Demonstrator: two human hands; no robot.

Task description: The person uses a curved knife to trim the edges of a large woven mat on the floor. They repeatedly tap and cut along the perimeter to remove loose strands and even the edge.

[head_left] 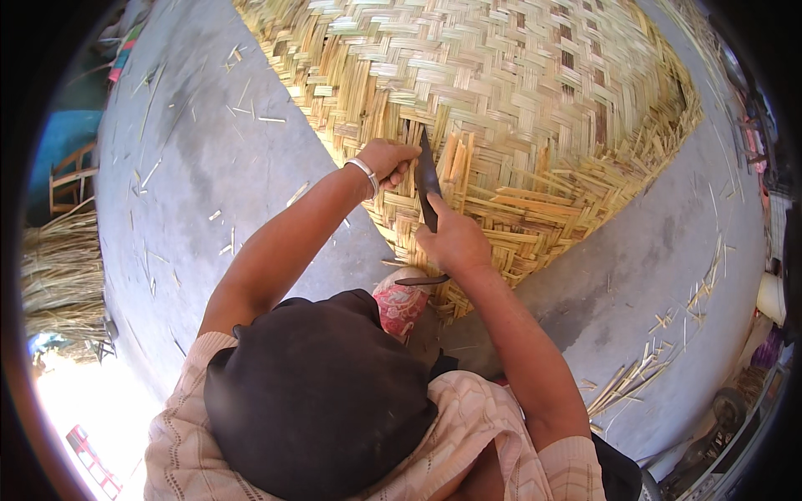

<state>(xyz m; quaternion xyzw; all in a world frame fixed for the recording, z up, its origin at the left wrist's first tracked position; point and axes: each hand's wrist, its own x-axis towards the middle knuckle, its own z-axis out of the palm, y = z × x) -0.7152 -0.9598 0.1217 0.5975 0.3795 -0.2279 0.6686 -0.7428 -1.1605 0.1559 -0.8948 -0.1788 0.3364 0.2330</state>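
Observation:
A large woven mat (501, 92) of pale green and yellow split strips lies in front of me, its near corner toward my feet. My right hand (455, 240) is wrapped round a dark knife (428, 175). The blade points away from me, its tip against the weave, and a thin curved dark end shows below my fist. Close to the left of the blade, my left hand (388, 161) is closed in a pinch above the mat; what it pinches is hidden. Several loose strip ends (455, 159) stand up just right of the blade.
Strip scraps (238, 108) are scattered over the grey floor (192, 192) at the left. More cut strips (635, 380) lie at the lower right. A stack of long straw-coloured strips (63, 267) and a wooden frame (73, 175) stand at the far left. Patterned cloth (399, 305) shows below my hands.

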